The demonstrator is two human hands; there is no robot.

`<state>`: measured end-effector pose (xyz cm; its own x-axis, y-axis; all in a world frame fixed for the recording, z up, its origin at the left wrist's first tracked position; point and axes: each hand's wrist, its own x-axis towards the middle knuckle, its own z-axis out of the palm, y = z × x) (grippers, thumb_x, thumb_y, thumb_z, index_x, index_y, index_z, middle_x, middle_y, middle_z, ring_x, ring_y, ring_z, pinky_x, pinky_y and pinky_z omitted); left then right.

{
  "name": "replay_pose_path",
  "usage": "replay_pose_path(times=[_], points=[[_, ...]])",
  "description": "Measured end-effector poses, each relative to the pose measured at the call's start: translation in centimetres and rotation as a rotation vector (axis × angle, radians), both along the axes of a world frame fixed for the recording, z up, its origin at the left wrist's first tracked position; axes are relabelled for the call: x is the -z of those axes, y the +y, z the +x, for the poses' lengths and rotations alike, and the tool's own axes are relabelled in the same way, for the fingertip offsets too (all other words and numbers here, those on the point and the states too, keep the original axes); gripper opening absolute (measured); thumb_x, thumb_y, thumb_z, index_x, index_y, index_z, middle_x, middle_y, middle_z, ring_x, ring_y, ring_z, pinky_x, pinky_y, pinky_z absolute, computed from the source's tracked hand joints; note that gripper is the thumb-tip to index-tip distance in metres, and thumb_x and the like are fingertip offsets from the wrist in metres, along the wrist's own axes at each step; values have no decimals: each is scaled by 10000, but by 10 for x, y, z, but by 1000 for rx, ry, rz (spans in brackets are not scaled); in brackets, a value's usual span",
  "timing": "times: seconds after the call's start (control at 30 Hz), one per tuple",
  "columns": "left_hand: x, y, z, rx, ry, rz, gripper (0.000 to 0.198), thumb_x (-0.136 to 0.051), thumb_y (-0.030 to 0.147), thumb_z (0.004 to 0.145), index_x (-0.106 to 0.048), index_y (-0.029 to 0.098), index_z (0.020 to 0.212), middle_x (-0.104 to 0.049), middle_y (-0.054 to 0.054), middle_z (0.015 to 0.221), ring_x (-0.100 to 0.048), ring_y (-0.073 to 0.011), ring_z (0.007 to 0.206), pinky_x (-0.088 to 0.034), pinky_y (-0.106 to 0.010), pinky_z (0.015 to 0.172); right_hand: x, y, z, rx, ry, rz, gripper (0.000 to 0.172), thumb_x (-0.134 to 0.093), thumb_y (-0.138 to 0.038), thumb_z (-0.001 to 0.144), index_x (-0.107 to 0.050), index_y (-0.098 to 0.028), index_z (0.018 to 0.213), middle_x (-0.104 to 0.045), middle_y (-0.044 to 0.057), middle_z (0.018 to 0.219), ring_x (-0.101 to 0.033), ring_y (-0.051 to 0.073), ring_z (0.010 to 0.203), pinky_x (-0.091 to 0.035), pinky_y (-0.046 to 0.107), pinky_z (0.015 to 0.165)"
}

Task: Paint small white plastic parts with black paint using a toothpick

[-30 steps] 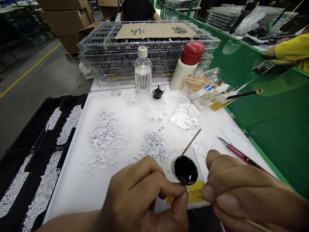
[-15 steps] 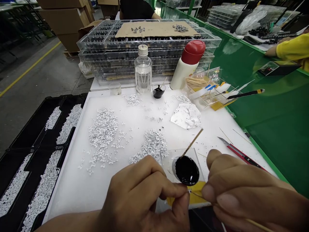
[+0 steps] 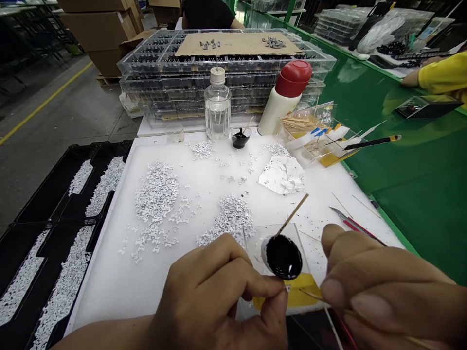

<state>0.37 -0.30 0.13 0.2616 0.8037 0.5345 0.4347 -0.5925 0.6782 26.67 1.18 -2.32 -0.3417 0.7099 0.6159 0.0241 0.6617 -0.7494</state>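
Note:
Between thumb and index finger, my left hand (image 3: 222, 291) pinches a tiny white piece (image 3: 287, 288), mostly covered by the fingertips. My right hand (image 3: 386, 287) is closed around a thin wooden stick (image 3: 310, 293), whose tip points left and stands a little apart from the piece. Just beyond my left fingertips is a small cup of black paint (image 3: 283, 257) with another wooden stick (image 3: 291, 215) leaning in it. The cup rests on a clear block with yellow tape (image 3: 302, 287). A heap of small white pieces (image 3: 233, 216) lies behind my left hand.
A larger heap (image 3: 156, 192) lies left. A craft knife (image 3: 353, 224) is by my right hand. Behind stand a clear bottle (image 3: 218, 109), a red-capped flask (image 3: 282, 99) and stacked trays (image 3: 146, 87). Black trays (image 3: 44, 204) flank the table; a yellow-sleeved person (image 3: 441, 73) is at right.
My right hand has moved slightly right, drawing the stick's tip away from the white piece. My left hand keeps its pinch in nearly the same place.

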Motion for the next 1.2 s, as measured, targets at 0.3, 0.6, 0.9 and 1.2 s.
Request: replay_pose_path(times=[0.3, 0.6, 0.9, 1.2], points=[[-2, -3, 3, -47, 18, 28, 273, -744, -43, 987, -732, 222, 922, -671, 80, 747, -639, -45, 534, -519, -121, 471, -14, 11, -3, -4, -47, 38, 421, -883, -118, 1178, -846, -288, 1561, -957, 47, 1233, -830, 221, 814, -756, 432, 801], [-4, -3, -2, -28, 48, 35, 273, -725, -30, 1007, -744, 212, 881, -663, 77, 732, -631, -40, 526, -527, -112, 477, -13, 9, -13, 44, -30, 28, 356, -898, -104, 1178, -852, -250, 1499, -952, 46, 1216, -858, 217, 913, -750, 410, 836], [-2, -5, 4, -79, 3, 23, 267, -735, -32, 991, -732, 214, 887, -650, 85, 746, -602, -33, 525, -490, -113, 462, -7, 7, 10, -72, -72, 14, 422, -819, -137, 1215, -835, -247, 1621, -923, 83, 1311, -809, 225, 860, -751, 442, 860], [0, -5, 5, -62, -45, 9, 240, -789, -16, 1000, -743, 218, 966, -662, 90, 778, -599, -36, 548, -445, -132, 446, -2, -3, 7, -61, -73, 36, 515, -941, -236, 1183, -816, -313, 1677, -904, 28, 1174, -760, 191, 733, -706, 421, 808]])
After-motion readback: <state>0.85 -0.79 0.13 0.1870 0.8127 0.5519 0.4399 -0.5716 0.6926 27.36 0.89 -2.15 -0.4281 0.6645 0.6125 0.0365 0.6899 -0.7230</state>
